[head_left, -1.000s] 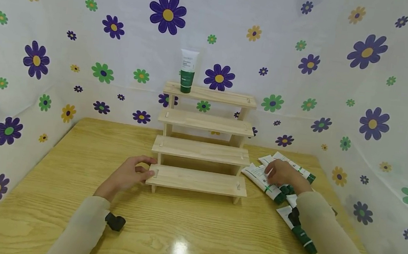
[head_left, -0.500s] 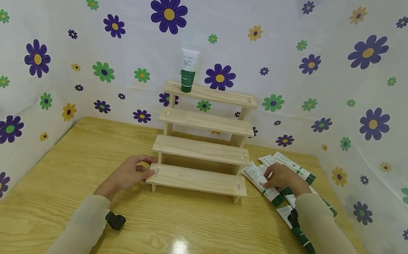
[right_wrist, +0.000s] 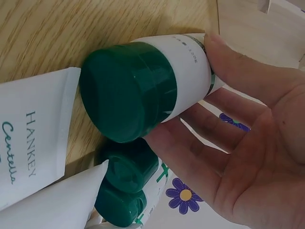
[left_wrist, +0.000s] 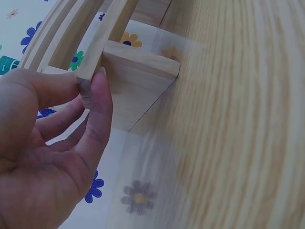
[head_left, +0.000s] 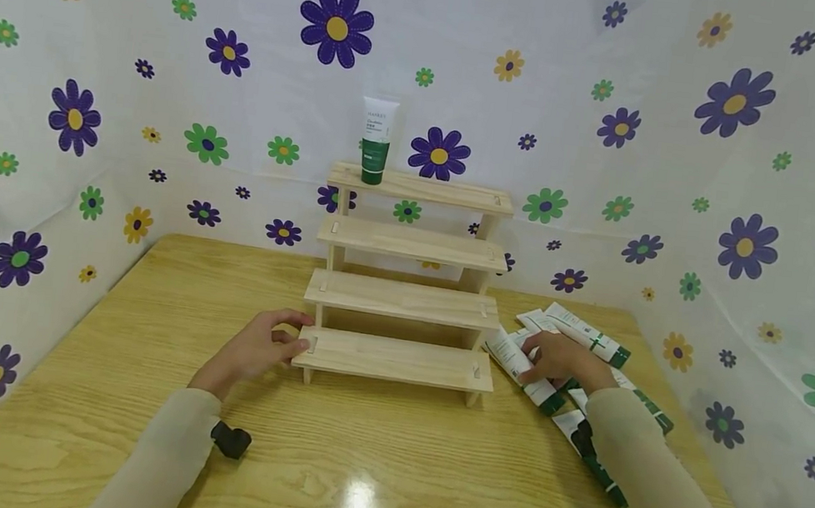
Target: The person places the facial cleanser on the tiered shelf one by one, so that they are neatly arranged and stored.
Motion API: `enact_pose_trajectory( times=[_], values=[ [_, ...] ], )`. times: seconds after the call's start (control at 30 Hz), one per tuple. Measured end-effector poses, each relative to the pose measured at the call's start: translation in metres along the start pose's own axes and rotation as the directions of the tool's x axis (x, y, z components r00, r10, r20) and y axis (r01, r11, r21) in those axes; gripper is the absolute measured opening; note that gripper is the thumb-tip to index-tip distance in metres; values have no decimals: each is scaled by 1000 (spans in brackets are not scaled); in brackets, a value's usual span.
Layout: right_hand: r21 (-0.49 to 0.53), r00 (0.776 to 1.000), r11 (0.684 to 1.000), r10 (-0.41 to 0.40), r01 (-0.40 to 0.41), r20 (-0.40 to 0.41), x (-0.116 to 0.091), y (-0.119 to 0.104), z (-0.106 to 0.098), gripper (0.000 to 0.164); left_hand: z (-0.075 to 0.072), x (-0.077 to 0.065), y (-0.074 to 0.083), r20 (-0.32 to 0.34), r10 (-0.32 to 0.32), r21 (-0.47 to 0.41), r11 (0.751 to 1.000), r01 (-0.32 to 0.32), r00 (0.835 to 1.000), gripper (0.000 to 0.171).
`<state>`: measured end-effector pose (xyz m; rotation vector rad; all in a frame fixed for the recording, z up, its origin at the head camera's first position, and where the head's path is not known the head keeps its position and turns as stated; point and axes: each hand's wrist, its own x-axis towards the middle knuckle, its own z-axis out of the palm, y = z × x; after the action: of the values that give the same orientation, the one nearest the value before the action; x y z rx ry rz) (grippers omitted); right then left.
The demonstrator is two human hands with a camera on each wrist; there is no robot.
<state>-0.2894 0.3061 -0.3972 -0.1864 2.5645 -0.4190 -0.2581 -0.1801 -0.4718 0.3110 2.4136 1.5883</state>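
A four-step wooden display stand (head_left: pixel 402 299) stands on the table, and my left hand (head_left: pixel 253 354) pinches the left end of its lowest shelf (left_wrist: pixel 93 71) between thumb and fingers. At the right, my right hand (head_left: pixel 556 360) grips a white cosmetic tube (head_left: pixel 507 354) at its cap end. The right wrist view shows that tube's green cap (right_wrist: pixel 128 90) toward the camera, thumb on one side and fingers on the other. Another white and green tube (head_left: pixel 377 141) stands cap down on the top shelf, near its left end.
Several more tubes (head_left: pixel 587 331) lie in a loose pile around and under the right hand. One tube (head_left: pixel 601 473) lies nearest the front, partly hidden by the right sleeve. Flower-printed cloth (head_left: pixel 268 87) rises behind the wooden table (head_left: pixel 354 457) and at both sides.
My right hand has lowered slightly toward the cap end of the tube, its fingers now round it; the tube's printed face has turned a little. The left hand stays on the shelf.
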Motion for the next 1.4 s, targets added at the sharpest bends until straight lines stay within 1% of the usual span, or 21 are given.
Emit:
enact_pose_trajectory(
  times=[0.13,0.23,0.37,0.53,0.7,0.83,0.9,1.0,1.07,1.2,1.4],
  values=[
    [-11,1000,1000,-1,1,11,-2,1,0,63,0,0,1,8,-4,-1,1000,4,1000,41],
    [-10,1000,1000,-9,9,3,-5,3,-1,62,1,0,1,11,-3,1,1000,3,1000,41],
    [-6,998,998,-59,58,-25,-10,5,-6,60,1,0,1,7,5,0,1000,-5,1000,42],
    [23,990,992,-125,127,-60,-17,8,-20,52,2,-1,1,4,12,1,1000,-12,1000,42],
    [12,986,992,-126,128,-111,-23,8,-36,55,4,-2,3,3,12,1,1000,-12,1000,43],
    [-10,976,991,-137,137,-169,-30,5,-50,58,5,-2,3,2,11,-4,1000,-11,1000,43],
    [-10,968,989,-145,146,-204,-34,1,-57,55,5,-1,2,6,12,-5,1000,-12,1000,42],
    [24,956,990,-127,138,-263,-40,-6,-68,53,4,0,2,9,18,-6,1000,-18,1000,42],
    [44,944,989,-119,139,-307,-43,-12,-74,53,3,0,2,17,32,-11,999,-32,999,42],
    [45,914,990,-106,135,-392,-45,-23,-85,56,0,1,1,31,50,-19,999,-50,998,42],
    [99,876,986,-69,132,-478,-47,-45,-102,58,-1,0,1,30,26,-19,999,-26,999,43]
  ],
)
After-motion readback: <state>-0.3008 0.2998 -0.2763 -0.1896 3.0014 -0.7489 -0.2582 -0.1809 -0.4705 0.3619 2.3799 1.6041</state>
